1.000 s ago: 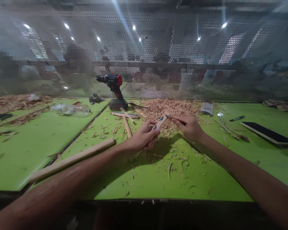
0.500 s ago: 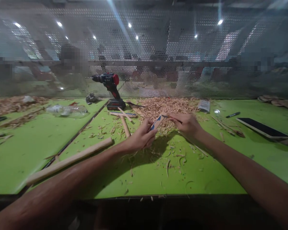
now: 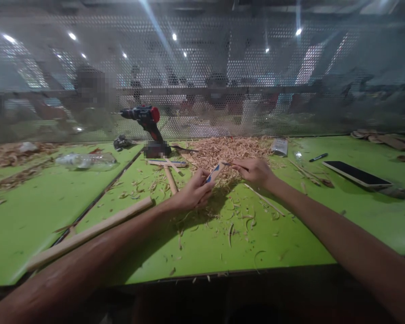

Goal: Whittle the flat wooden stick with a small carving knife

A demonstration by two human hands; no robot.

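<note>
My left hand [image 3: 198,190] is closed around a small pale wood piece [image 3: 216,171] with blue patches on its face. The piece tilts up and to the right, its far end clear of the fingers. Pinched in my right hand [image 3: 254,171] is a slim carving knife [image 3: 226,164], its handle mostly hidden by the fingers. The dark tip meets the upper end of the wood, or lies just over it. Behind and below both hands spreads a heap of curled wood shavings [image 3: 232,148] on the green tabletop [image 3: 283,245].
A cordless drill [image 3: 150,128] stands upright behind on the left, near wood strips [image 3: 170,180]. A long wooden stick [image 3: 91,234] lies beside my left forearm. Further left is a plastic bottle [image 3: 86,160]. A phone [image 3: 357,174] and a pen [image 3: 318,157] lie right. Perforated mesh [image 3: 202,108] closes the back.
The whole view has shifted slightly, so things sit a little further left. Both hands keep their holds, with the knife still at the upper end of the wood piece.
</note>
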